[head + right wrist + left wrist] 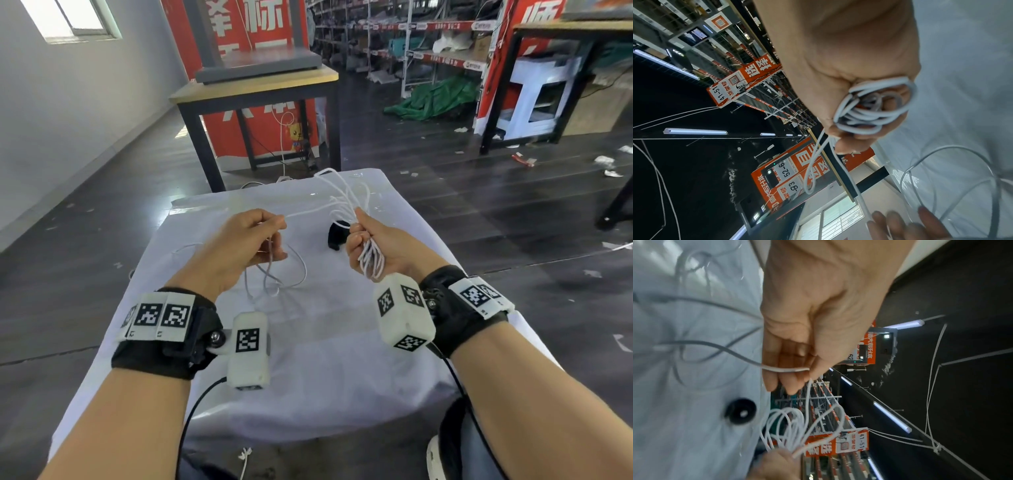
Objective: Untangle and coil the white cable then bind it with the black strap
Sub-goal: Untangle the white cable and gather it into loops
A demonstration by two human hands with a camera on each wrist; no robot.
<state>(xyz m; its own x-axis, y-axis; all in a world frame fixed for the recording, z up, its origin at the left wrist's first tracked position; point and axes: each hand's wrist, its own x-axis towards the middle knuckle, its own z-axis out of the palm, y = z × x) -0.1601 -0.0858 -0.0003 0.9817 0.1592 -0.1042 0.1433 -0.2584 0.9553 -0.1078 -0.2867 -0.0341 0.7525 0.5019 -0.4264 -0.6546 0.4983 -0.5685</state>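
My right hand (363, 236) grips a bundle of white cable (371, 260) loops in its fist; loops stick out above and below the fist (869, 112). One strand runs left from the bundle to my left hand (270, 233), which pinches it between thumb and fingers (789, 369). The loose rest of the cable (274, 274) hangs from the left hand and lies in slack curves on the white cloth. The black strap (337, 234), rolled up, lies on the cloth just left of my right hand, also seen in the left wrist view (741, 411).
A white cloth covers the small table (308, 342) under my hands. Behind it stands a black-legged table (253, 92) with a red banner. Dark floor with paper scraps lies on both sides, and shelving racks stand far back.
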